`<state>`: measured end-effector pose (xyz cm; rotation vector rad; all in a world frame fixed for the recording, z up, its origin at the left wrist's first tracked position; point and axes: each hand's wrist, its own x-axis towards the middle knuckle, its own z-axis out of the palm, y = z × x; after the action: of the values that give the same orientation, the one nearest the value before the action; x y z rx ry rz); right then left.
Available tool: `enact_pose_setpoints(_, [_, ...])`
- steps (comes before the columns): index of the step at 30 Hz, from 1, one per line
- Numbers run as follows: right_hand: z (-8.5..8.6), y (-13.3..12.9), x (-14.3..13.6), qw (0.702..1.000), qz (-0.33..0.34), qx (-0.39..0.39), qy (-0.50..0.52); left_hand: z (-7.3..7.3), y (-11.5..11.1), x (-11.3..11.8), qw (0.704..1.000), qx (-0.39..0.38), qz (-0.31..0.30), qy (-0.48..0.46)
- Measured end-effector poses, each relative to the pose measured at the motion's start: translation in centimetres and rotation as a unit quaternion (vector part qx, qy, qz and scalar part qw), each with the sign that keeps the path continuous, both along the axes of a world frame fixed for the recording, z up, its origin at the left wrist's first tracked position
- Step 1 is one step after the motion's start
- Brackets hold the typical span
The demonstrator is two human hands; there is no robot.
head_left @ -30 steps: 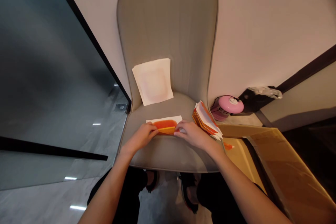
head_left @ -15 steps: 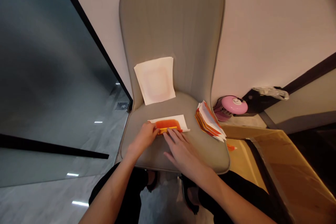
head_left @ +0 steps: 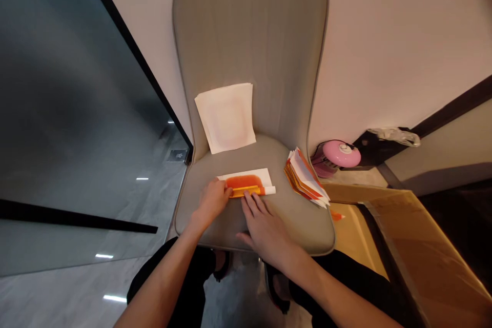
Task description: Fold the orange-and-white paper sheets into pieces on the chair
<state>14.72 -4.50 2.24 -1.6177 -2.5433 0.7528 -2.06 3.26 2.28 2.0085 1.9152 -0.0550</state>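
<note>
On the chair's seat lies a white and orange paper [head_left: 244,180], its near edge folded over into a yellow-orange strip. My left hand [head_left: 215,197] has its fingers closed at the strip's left end, thumb on the paper. My right hand [head_left: 265,223] rests with fingers spread, its fingertips on the near edge of the strip. White sheets [head_left: 228,118] lean against the backrest behind. A stack of folded orange and white papers [head_left: 306,179] sits at the seat's right edge.
The grey chair [head_left: 249,31] stands against a wall. To its right are a pink rounded object [head_left: 341,154], a clear plastic bag [head_left: 397,136] and an open cardboard box [head_left: 434,236]. A dark glass panel [head_left: 69,113] is at the left.
My right hand has slid slightly down, off the strip's upper side, so more of the folded strip and its white right end show. My left hand stays at the left end.
</note>
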Motion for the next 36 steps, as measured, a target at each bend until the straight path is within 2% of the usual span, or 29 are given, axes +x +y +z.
enact_pose_setpoints(4, [0.4, 0.5, 0.3, 0.999, 0.01, -0.037, 0.0, 0.1, -0.2, 0.2, 1.0, 0.011, 0.008, 0.012])
enact_pose_setpoints(8, [0.2, 0.7, 0.6, 0.999, 0.014, -0.048, 0.01, 0.9, -0.8, 0.7, 0.998, 0.04, 0.008, 0.045])
enact_pose_setpoints(15, [0.9, 1.0, 1.0, 0.997, 0.003, -0.072, 0.007, 2.0, -1.4, 1.5, 0.997, 0.033, 0.024, 0.067])
enact_pose_setpoints(23, [0.6, 0.8, 1.9, 0.999, -0.025, -0.043, -0.002, 2.3, -1.3, 1.8, 0.996, 0.019, 0.027, 0.079])
enact_pose_setpoints(36, [0.3, 1.5, 3.0, 0.996, -0.006, -0.085, -0.022, 2.2, -1.2, 1.7, 0.996, 0.022, 0.031, 0.075])
